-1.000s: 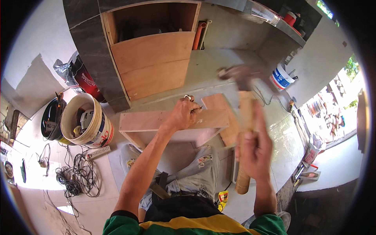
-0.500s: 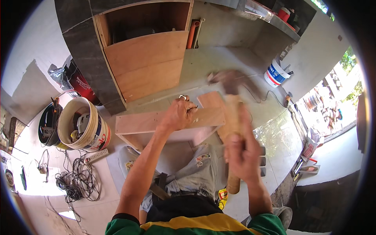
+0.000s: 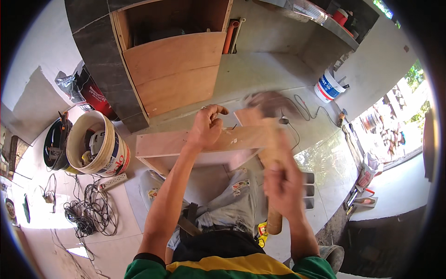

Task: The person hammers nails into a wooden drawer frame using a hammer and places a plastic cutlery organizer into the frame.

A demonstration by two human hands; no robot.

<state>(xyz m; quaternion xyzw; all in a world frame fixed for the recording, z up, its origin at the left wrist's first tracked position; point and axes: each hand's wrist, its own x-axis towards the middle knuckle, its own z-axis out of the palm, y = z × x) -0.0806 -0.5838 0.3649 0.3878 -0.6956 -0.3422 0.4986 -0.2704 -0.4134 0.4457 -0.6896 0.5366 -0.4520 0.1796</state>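
A shallow wooden box frame (image 3: 162, 145) stands across my lap, its narrow board facing up. On that board rests my left hand (image 3: 206, 130), fingers curled closed; whether anything is inside them is hidden. Just right of it a thin dark nail (image 3: 234, 126) sticks up from the board, apart from my fingers. My right hand (image 3: 284, 186) is wrapped round the wooden handle (image 3: 275, 222) of a hammer. The hammer's dark head (image 3: 272, 103) is smeared by motion, beyond the box's right end. A loose plywood strip (image 3: 246, 115) lies behind the box, partly covered by the hammer.
To the left stand a white bucket (image 3: 108, 160) of tools, a black bucket (image 3: 55, 149) and a tangled cord (image 3: 86, 216) beside a power strip (image 3: 112, 182). Ahead is a wooden cabinet (image 3: 174, 74). Another bucket (image 3: 329, 87) and a trowel (image 3: 364, 201) are on the right.
My left hand has drawn back leftward from the nail, which now stands free in view. The hammer has shifted slightly in my right hand's swing and stays blurred.
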